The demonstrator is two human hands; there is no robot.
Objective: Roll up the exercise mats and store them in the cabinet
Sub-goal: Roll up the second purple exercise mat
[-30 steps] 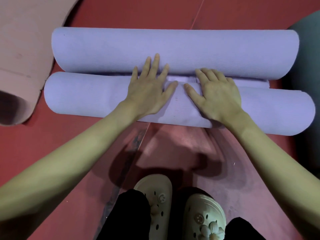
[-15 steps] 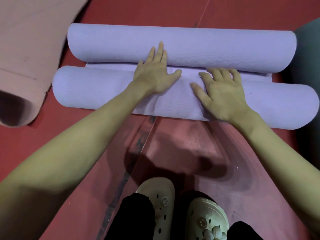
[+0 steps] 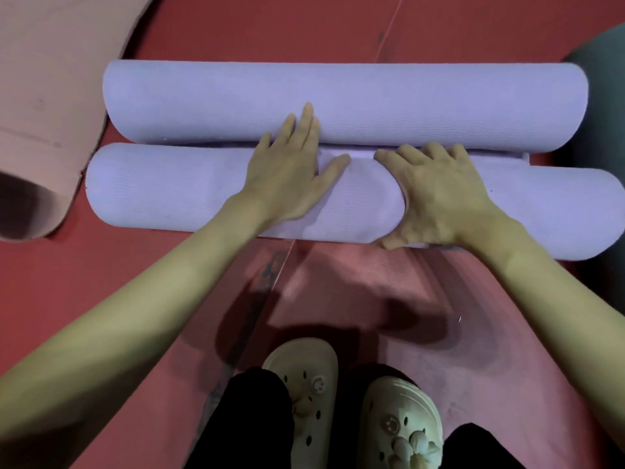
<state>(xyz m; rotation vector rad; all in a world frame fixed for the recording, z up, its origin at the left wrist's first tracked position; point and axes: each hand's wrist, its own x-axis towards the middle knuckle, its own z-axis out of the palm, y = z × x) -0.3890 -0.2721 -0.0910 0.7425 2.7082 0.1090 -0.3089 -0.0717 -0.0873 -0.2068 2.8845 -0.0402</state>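
Both hands, left point(image 3: 287, 174) flat-fingered, right point(image 3: 436, 194) curled over it, press the soft, springy mat point(image 3: 169, 187), best gripped mid-roll.

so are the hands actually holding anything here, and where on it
Right hand grips the near roll of the purple mat around its middle. Left hand only presses flat on that roll.
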